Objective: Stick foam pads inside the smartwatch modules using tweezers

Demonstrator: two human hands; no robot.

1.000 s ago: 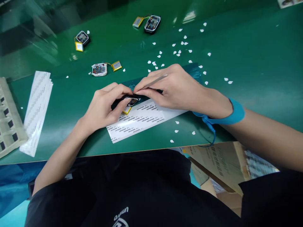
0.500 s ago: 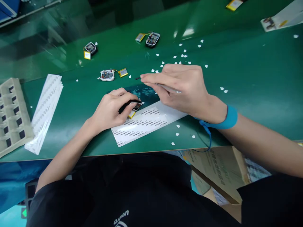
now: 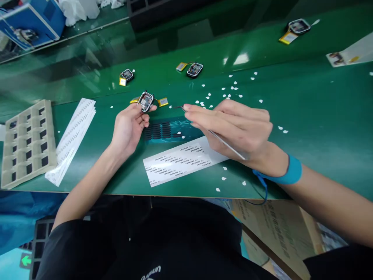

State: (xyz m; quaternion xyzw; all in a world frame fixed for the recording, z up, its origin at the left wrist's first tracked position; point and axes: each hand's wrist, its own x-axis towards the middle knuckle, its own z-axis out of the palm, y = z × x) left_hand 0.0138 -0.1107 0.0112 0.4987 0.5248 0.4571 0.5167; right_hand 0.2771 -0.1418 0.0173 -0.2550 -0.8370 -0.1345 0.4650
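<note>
The module (image 3: pixel 145 101) is now off the mat (image 3: pixel 320 116): the left hand (image 3: pixel 128 126) has lifted it from the label sheet (image 3: pixel 180 161) and holds it up by thumb and fingertips, open face toward the camera, out past the dark pad strip (image 3: pixel 163 130). A yellow battery (image 3: pixel 163 102) hangs beside it on short wires. Half a second ago that hand pressed the module down at the sheet's far edge. The right hand (image 3: pixel 233 126) has stayed pinched on the tweezers (image 3: pixel 215 134), whose tip now points at the raised module and seems to carry a small dark piece, too small to be sure. The placing looks done and the module is up for a check or another piece. White paper bits (image 3: pixel 230 87) litter the mat's far side; a tray (image 3: pixel 27 142) sits at the left edge.
</note>
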